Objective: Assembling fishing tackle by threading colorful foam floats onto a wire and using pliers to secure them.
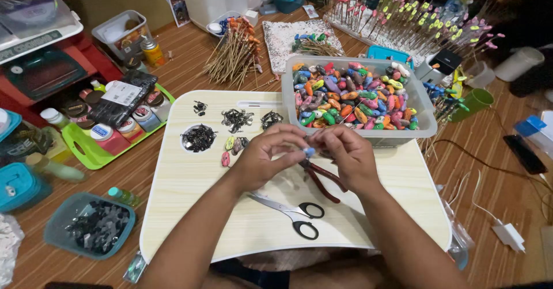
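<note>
Currently both hands, left (262,153) and right (345,153), pinch together on one small blue bead (310,151) above the desk (190,208). Red pliers (322,179) lie beneath them, scissors (291,211) nearer the body. Loosened fingertips could drop the bead among the clasps (199,137).

bin (423,113) blocks far right, scissors (291,211) near, board's left edge (173,208) free

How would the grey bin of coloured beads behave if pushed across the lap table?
The grey bin is heaped with beads, so probably heavy for its size. Its wide flat base suggests sliding, not tipping. It overhangs the table back edge, so a hard shove might drop it.
</note>
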